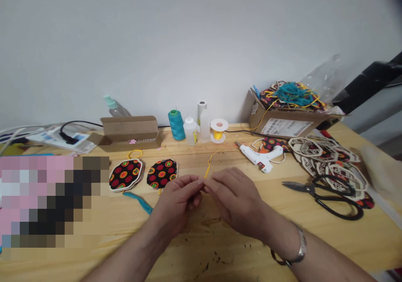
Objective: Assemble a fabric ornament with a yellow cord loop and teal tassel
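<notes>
My left hand [184,196] and my right hand [235,200] meet over the middle of the wooden table, thumbs and fingertips pinched together. Between them they grip a yellow cord [207,169], whose knotted or braided part sticks up past the fingertips. A thin strand of it runs back toward a white spool of yellow cord [217,133]. What lies inside the fingers is hidden. Left of my left hand is a black floral fabric piece [162,174], and beyond it a stack of similar pieces [125,175]. A teal tassel [138,201] lies near my left wrist.
A white glue gun [262,156] and black-handled scissors [323,190] lie to the right, beside piled patterned pieces [333,160]. A full cardboard box [282,121] stands behind them. Along the wall are a teal thread cone [176,125], bottles [190,131] and an open carton [130,133].
</notes>
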A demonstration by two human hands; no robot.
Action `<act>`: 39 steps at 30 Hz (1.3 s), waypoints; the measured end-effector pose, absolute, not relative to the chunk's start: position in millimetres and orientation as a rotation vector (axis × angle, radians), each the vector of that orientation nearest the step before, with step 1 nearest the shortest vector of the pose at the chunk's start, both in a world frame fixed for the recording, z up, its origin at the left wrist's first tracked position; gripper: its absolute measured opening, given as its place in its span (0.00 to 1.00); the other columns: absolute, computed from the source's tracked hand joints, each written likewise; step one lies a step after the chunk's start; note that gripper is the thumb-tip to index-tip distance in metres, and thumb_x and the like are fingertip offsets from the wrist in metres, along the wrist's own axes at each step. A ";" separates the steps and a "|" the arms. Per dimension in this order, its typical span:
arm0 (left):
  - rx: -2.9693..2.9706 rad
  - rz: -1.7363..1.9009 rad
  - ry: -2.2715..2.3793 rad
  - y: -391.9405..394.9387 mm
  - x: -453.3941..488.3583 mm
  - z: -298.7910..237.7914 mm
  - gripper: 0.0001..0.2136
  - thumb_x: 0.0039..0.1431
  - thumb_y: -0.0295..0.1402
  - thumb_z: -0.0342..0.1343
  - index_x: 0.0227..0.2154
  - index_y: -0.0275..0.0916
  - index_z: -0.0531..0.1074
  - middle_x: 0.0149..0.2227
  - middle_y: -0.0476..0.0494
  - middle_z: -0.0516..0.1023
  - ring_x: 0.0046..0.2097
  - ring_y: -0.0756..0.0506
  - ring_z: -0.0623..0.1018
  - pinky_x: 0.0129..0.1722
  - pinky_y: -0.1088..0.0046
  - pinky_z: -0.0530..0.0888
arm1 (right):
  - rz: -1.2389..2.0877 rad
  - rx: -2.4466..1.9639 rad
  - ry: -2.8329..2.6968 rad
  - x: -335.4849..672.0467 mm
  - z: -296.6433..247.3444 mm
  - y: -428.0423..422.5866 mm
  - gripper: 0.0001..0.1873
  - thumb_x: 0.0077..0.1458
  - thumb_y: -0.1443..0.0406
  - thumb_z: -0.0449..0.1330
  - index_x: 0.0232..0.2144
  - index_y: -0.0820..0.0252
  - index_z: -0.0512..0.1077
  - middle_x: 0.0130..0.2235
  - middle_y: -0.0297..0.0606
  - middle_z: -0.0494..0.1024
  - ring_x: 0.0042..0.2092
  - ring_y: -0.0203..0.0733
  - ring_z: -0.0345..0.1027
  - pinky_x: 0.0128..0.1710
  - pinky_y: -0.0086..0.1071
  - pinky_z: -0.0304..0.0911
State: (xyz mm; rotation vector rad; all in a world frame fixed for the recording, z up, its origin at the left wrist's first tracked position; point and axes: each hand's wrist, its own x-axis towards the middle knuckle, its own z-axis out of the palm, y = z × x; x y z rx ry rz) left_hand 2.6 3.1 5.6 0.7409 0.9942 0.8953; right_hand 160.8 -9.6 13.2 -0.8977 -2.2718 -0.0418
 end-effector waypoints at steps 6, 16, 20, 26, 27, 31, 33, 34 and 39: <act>0.975 0.796 1.080 0.4 1.3 13.1 0.08 0.49 0.34 0.58 0.20 0.35 0.73 0.13 0.54 0.65 0.17 0.57 0.59 0.17 0.80 0.52 | 0.408 -1.032 -2.036 167.6 17.2 1.8 0.16 0.54 0.74 0.50 0.45 0.60 0.67 0.45 0.42 0.72 0.48 0.41 0.61 0.49 0.42 0.57; 1.071 0.769 1.138 3.1 -1.3 14.7 0.10 0.47 0.37 0.59 0.19 0.35 0.73 0.17 0.51 0.69 0.18 0.56 0.59 0.17 0.79 0.52 | 0.511 -1.013 -2.134 170.1 15.3 6.8 0.08 0.55 0.71 0.53 0.33 0.61 0.72 0.31 0.36 0.75 0.35 0.36 0.64 0.39 0.34 0.56; 1.079 0.744 1.142 3.7 -3.1 15.4 0.10 0.47 0.36 0.59 0.19 0.35 0.72 0.18 0.51 0.68 0.18 0.56 0.59 0.17 0.80 0.51 | 0.458 -0.969 -2.174 172.6 13.8 7.6 0.07 0.56 0.70 0.52 0.32 0.61 0.71 0.31 0.36 0.74 0.35 0.36 0.63 0.38 0.32 0.56; 1.060 0.674 1.079 4.6 -6.5 13.1 0.12 0.48 0.37 0.58 0.17 0.35 0.70 0.16 0.52 0.65 0.17 0.57 0.55 0.16 0.79 0.47 | 0.244 -0.842 -2.341 177.4 16.3 9.9 0.09 0.54 0.74 0.51 0.31 0.61 0.69 0.30 0.35 0.73 0.35 0.35 0.63 0.38 0.33 0.54; 1.063 0.665 1.074 4.6 -6.6 12.9 0.12 0.48 0.37 0.58 0.17 0.35 0.70 0.16 0.52 0.65 0.17 0.57 0.55 0.16 0.79 0.47 | 0.198 -0.829 -2.380 177.9 16.9 10.1 0.09 0.53 0.74 0.51 0.32 0.61 0.69 0.31 0.35 0.73 0.35 0.36 0.62 0.38 0.33 0.54; 1.078 0.662 1.085 4.1 -5.5 13.3 0.12 0.48 0.38 0.58 0.18 0.35 0.70 0.16 0.53 0.64 0.17 0.56 0.56 0.16 0.79 0.48 | 0.068 -0.828 -2.466 178.3 17.8 9.7 0.09 0.52 0.74 0.50 0.31 0.62 0.69 0.30 0.37 0.71 0.34 0.37 0.61 0.39 0.35 0.54; 1.090 0.678 1.120 3.5 -3.8 14.2 0.12 0.47 0.38 0.58 0.17 0.35 0.69 0.16 0.54 0.64 0.17 0.56 0.56 0.17 0.80 0.49 | 0.055 -0.848 -2.476 177.6 17.6 8.7 0.08 0.52 0.73 0.50 0.30 0.62 0.69 0.29 0.37 0.71 0.34 0.38 0.60 0.38 0.35 0.54; 1.101 0.688 1.143 3.2 -2.9 14.8 0.12 0.47 0.38 0.58 0.17 0.35 0.69 0.15 0.54 0.63 0.18 0.56 0.57 0.17 0.80 0.50 | 0.056 -0.862 -2.478 177.2 17.4 8.1 0.08 0.52 0.73 0.50 0.30 0.63 0.68 0.28 0.38 0.71 0.34 0.38 0.60 0.38 0.36 0.54; 1.225 0.734 1.254 1.6 0.8 17.1 0.11 0.47 0.38 0.58 0.19 0.35 0.72 0.17 0.52 0.66 0.19 0.55 0.59 0.18 0.80 0.54 | 0.118 -0.959 -2.448 173.8 17.0 4.7 0.07 0.52 0.72 0.50 0.29 0.64 0.69 0.28 0.39 0.71 0.34 0.39 0.60 0.36 0.35 0.55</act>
